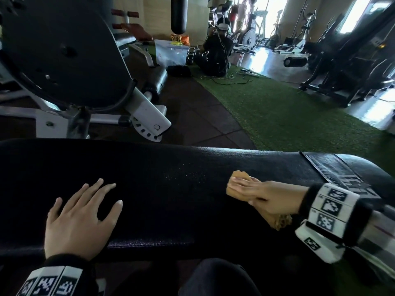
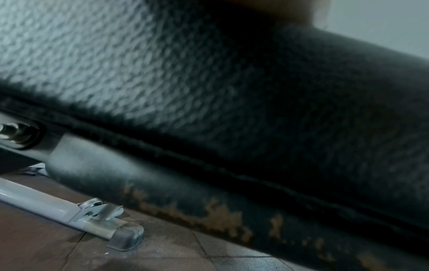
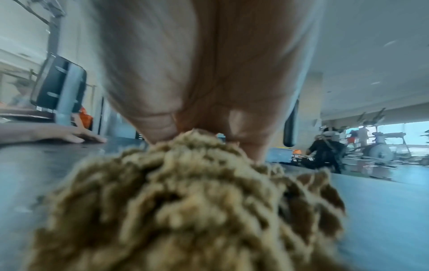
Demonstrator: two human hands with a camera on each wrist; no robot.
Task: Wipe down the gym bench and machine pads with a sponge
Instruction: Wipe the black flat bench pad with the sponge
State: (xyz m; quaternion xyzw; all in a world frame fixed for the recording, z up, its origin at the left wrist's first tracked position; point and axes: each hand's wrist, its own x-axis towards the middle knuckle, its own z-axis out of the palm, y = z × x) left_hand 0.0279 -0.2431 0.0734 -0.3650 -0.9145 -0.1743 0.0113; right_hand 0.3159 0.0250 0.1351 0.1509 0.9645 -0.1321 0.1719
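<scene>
The sponge [image 1: 236, 184] is pressed flat on the black padded counter [image 1: 171, 199] toward its right end, under the right hand [image 1: 265, 198], whose fingers are curled over it. The left hand [image 1: 81, 218] is spread flat, fingers apart, near the front edge. Streaks could be left if pressure is uneven, and the peeling underside [image 2: 209, 218] could be torn further by rubbing. Dark tiles [image 1: 203, 116], green turf [image 1: 288, 116] and machines are seen beyond the far edge.
</scene>
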